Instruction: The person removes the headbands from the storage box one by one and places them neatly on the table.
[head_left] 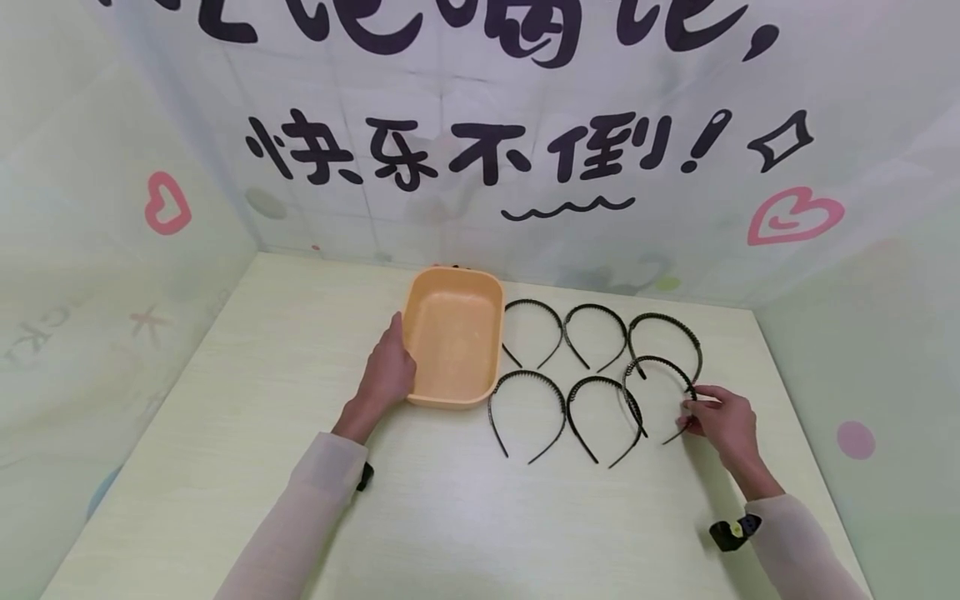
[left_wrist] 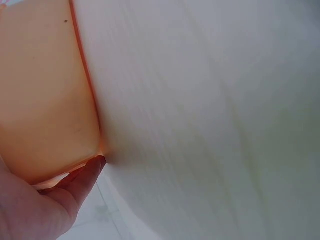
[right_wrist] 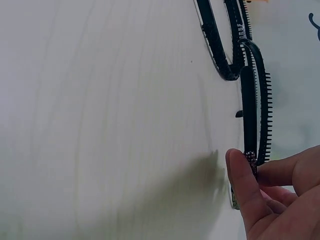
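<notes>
My left hand [head_left: 386, 367] grips the left side of a shallow orange plastic tray [head_left: 453, 392] with nothing in it. In the left wrist view, the fingers [left_wrist: 85, 182] lie along the tray's lower edge, and the thumb is hidden. My right hand [head_left: 723, 425] pinches one arm of a black toothed headband [head_left: 660, 359] between thumb and fingers. The right wrist view shows this headband [right_wrist: 250, 115] standing on edge beside the fingertips, with its teeth facing right. Its far end overlaps the neighbouring headband [head_left: 606, 380] in the head view.
Several more black headbands lie in two rows right of the tray, among them one at the back right [head_left: 663, 317] and one at the front left [head_left: 527, 374]. The pale table [head_left: 480, 525] is bounded by a printed cloth wall [head_left: 420, 225] behind and at both sides.
</notes>
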